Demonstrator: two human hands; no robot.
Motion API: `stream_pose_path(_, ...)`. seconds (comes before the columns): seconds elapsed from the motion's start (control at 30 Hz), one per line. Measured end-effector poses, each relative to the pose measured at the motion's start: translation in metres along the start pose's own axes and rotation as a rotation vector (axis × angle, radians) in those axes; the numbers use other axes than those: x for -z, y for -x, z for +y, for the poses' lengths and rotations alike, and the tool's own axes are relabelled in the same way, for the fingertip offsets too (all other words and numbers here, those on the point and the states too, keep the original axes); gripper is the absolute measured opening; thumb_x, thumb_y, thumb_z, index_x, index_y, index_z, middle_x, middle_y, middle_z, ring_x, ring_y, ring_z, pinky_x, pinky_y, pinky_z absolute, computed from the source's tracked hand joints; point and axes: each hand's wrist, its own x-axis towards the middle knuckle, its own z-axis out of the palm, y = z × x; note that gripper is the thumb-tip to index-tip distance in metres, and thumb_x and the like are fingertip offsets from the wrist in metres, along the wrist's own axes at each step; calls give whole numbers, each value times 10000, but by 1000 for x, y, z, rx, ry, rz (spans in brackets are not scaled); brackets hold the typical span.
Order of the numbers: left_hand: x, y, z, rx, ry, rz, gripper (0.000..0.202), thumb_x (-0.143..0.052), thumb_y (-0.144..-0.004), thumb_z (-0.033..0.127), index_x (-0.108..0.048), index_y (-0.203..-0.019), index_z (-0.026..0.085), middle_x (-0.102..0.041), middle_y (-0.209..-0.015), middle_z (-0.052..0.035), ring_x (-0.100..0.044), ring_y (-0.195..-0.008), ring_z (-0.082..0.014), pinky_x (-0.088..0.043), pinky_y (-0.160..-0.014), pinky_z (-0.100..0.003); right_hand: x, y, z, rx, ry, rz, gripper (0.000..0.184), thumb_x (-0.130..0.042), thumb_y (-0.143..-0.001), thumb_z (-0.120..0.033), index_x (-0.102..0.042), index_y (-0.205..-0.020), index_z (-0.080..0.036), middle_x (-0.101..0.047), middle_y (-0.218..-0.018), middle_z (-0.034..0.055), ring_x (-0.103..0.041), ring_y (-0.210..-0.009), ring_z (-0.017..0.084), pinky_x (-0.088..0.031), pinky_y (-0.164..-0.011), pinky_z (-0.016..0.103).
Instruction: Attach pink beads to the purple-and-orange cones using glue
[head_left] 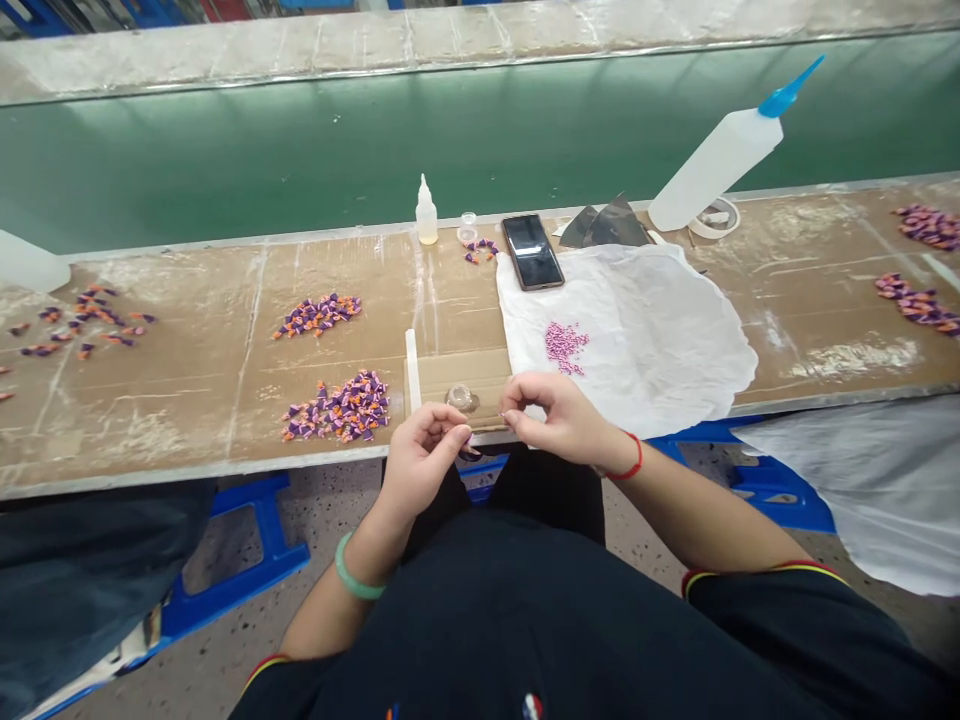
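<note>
**Purple-and-orange piece [470, 453] pinched at the left hand [420, 460]**

The left hand's fingers curl closed around it just over the bench [187, 420] edge, though the piece is too small to read closely. The right hand [559, 420] bends to a tight pinch beside it, with nothing visible inside. Just ahead of the hands, a clear cup [460, 398] sits on cardboard [465, 370], probably for short reach. Left of them lie heaped pieces [336, 408]; to the right, pink pieces [566, 347] rest on a white sheet [660, 370], likely kept off the dusty bench.

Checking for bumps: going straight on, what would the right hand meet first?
The right hand points at the left hand's fingertips, likely the first thing it would meet, though depth is unclear.
</note>
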Motion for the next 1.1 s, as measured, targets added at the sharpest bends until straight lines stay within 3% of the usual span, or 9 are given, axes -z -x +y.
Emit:
stream_pose_path(0.23, 28, 3, -22, 50, 9, 103, 169, -796, -722, 299, -697, -773, 173, -666, -656, -6, -571, -551, -109, -492, -539, -216, -2, -51, 23, 84, 466, -302, 155, -500, -729, -155, -379, -654, -217, -472, -605, -20, -396, -567, 115, -292, -560, 254)
stream_pose_path(0.47, 33, 4, -28, 72, -56, 91, 83, -745, -726, 225, -728, -773, 159, -697, -709, -34, -614, -604, -128, -489, -562, -218, -10, -64, 20, 93, 639, -414, 239, -517, -753, -182, -310, -639, -220, -437, -596, -13, -318, -555, 116, -228, -537, 265)
stream_pose_path(0.7, 33, 5, -26, 40, -43, 125, 53, -725, -729, 210, -700, -743, 166, -674, -695, -18, -595, -600, -118, -480, -556, -214, -8, -68, 10, 112, 696, -410, 245, -518, -742, -181, -309, -620, -219, -413, -566, -18, -280, -523, 108, -205, -512, 270)
stream_pose_path(0.87, 30, 5, -16, 54, 95, 126, 115, -760, -721, 240, -665, -733, 177, -639, -631, 9, -584, -546, -107, -488, -527, -219, -4, -60, 2, 113, 621, -345, 160, -509, -737, -157, -384, -654, -213, -492, -590, -7, -387, -536, 115, -273, -531, 259)
stream_pose_path(1.0, 24, 2, -10, 44, 206, 130, 168, -800, -699, 260, -659, -739, 177, -651, -630, 9, -593, -523, -100, -473, -486, -205, -4, -50, -1, 105, 659, -258, 175, -523, -709, -137, -386, -633, -215, -507, -584, 1, -394, -538, 122, -281, -538, 271)
stream_pose_path(1.1, 19, 1, -6, 47, 272, 121, 207, -824, -683, 281, -659, -744, 171, -668, -643, 3, -614, -523, -102, -470, -462, -190, -4, -42, -10, 60, 513, -218, 145, -534, -713, -137, -441, -630, -213, -531, -571, -7, -452, -531, 121, -342, -545, 260)
